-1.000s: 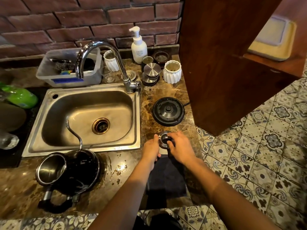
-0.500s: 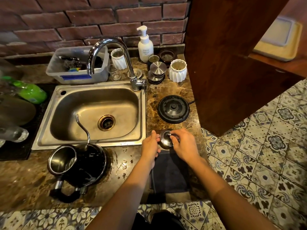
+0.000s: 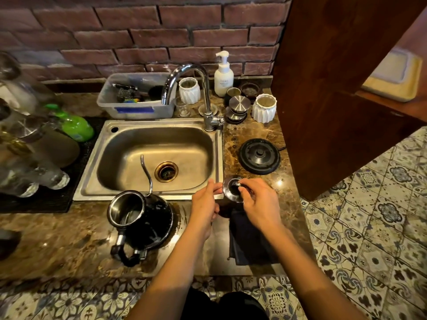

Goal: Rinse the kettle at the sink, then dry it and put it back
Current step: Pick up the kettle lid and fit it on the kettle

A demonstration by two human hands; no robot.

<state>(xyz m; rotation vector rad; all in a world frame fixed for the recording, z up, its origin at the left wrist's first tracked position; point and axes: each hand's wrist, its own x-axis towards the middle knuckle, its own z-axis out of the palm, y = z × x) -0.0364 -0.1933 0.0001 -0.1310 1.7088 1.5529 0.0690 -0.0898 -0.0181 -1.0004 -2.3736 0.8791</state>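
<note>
Two hands [image 3: 233, 202] half-hiding the kettle lid [image 3: 232, 189].

Your right hand [image 3: 260, 204] covers the near side of the lid [image 3: 233, 189], so you can't see how the fingers grip it. The cloth [image 3: 249, 241] runs under your forearm. The glassware [image 3: 25, 158] at the left edge is blurred and cut off. What lies in the tub [image 3: 136, 98] is too small to make out.

Warm, dim light falls from above, throwing small bright glints on the speckled brown marble counter [image 3: 272, 137] and the curved chrome tap [image 3: 187, 72]. Wide-angle distortion bends the red brick wall [image 3: 138, 31], and the clear glassware at the left edge [image 3: 25, 125] is blurred.
</note>
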